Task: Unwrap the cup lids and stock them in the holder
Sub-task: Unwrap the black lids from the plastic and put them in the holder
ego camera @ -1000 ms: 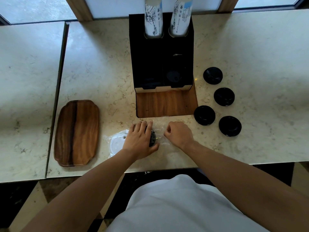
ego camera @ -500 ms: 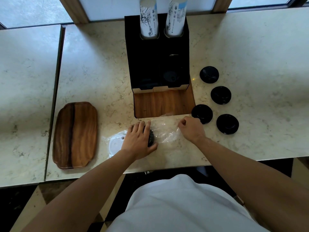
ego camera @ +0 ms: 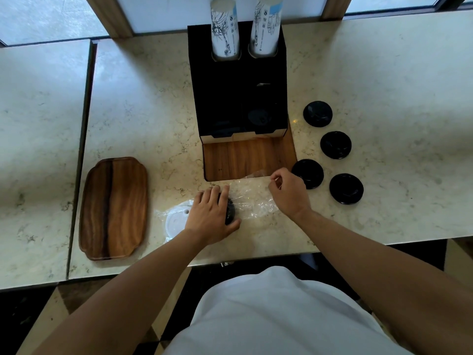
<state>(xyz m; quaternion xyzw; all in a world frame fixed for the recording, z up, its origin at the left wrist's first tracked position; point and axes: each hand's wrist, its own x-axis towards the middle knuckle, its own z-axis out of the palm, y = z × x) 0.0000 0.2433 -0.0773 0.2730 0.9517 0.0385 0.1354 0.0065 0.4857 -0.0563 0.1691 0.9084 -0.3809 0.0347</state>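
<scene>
My left hand lies over a black cup lid inside a clear plastic wrap near the counter's front edge, fingers and thumb around the lid. My right hand pinches the far end of the wrap and holds it stretched to the right. A white lid in wrap lies just left of my left hand. Several unwrapped black lids lie on the counter to the right. The black holder stands behind, with a dark lid in its right bay.
Two stacks of paper cups stick out of the holder's top. The holder's wooden base reaches toward my hands. A wooden tray lies at the left. The marble counter has a seam at the far left.
My right hand moved right and slightly away from me, pulling the plastic wrap open and stretched. My left hand stayed on the black lid.
</scene>
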